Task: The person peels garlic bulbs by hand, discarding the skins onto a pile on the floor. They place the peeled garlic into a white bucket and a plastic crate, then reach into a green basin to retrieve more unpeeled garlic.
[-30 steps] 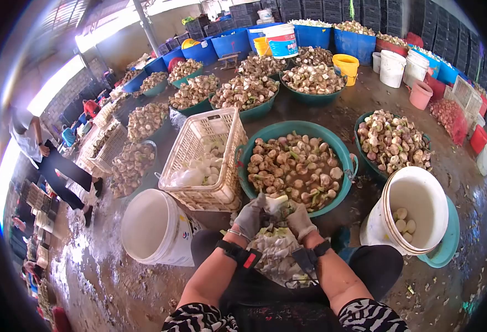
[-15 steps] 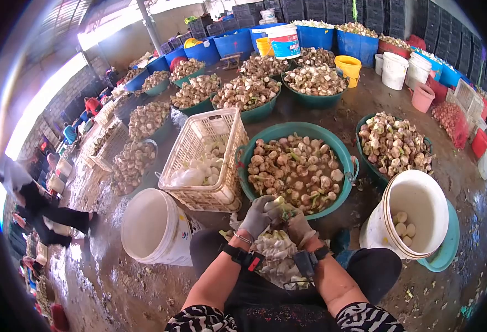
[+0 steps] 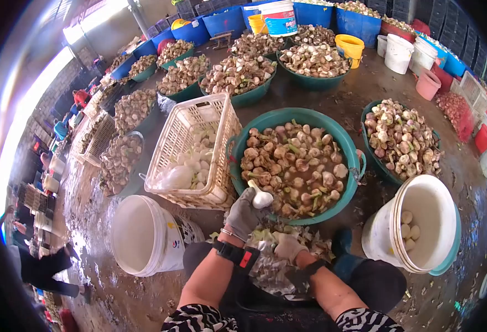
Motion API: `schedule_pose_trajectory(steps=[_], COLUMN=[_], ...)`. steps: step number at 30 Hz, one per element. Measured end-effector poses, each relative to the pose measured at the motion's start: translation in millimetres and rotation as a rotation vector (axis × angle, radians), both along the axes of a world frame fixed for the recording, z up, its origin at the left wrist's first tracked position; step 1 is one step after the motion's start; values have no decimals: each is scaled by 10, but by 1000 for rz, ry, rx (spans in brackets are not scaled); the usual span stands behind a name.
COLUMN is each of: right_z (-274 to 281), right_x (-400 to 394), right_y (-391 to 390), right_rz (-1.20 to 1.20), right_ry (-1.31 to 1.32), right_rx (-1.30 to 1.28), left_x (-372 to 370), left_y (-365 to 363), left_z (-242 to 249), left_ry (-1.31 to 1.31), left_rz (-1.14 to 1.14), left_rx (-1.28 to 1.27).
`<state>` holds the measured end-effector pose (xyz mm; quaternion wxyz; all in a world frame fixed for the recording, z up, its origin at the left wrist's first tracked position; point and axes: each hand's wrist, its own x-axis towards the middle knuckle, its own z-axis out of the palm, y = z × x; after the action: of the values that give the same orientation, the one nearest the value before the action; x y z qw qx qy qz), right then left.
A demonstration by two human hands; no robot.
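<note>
My left hand (image 3: 243,214), in a grey glove, grips a white garlic bulb (image 3: 261,197) with a short stem. It is at the near rim of a green tub (image 3: 332,119), where unpeeled garlic bulbs (image 3: 284,160) lie in brown water. My right hand (image 3: 289,247), also gloved, is lower and to the right, curled above a heap of garlic skins (image 3: 271,271) on my lap. What its fingers hold, if anything, is hidden. Left of the tub stands a cream plastic crate (image 3: 193,113) with white bulbs and a clear bag inside.
A white bucket (image 3: 135,232) stands at my left. Another white bucket (image 3: 384,235) at my right holds several pale bulbs. Green tubs of garlic (image 3: 401,138) surround me, with blue vats (image 3: 224,25) behind. A person (image 3: 44,271) is at the far left on the wet floor.
Both hands were together at the tub's near edge; now they are apart. The left has turned up a bare white bulb, and the right has dropped back over the skins. The view has shifted slightly.
</note>
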<state>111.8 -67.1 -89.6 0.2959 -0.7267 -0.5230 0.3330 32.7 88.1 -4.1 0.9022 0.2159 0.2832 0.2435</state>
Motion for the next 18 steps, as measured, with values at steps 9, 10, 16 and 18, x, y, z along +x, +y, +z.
schedule_pose_trajectory(steps=[9, 10, 16, 18], right_z=[-240, -259, 3, -8], right_x=[1293, 1395, 1436, 1422], right_y=[417, 446, 369, 270], right_rz=[-360, -262, -318, -205], right_ry=[-550, -642, -218, 125], right_rx=[-392, -495, -355, -210], left_x=[141, 148, 460, 509], left_y=[1197, 1219, 244, 46], left_z=[315, 17, -589, -950], left_ry=[-15, -40, 404, 392], left_rz=[474, 352, -96, -270], left_rx=[-52, -23, 408, 785])
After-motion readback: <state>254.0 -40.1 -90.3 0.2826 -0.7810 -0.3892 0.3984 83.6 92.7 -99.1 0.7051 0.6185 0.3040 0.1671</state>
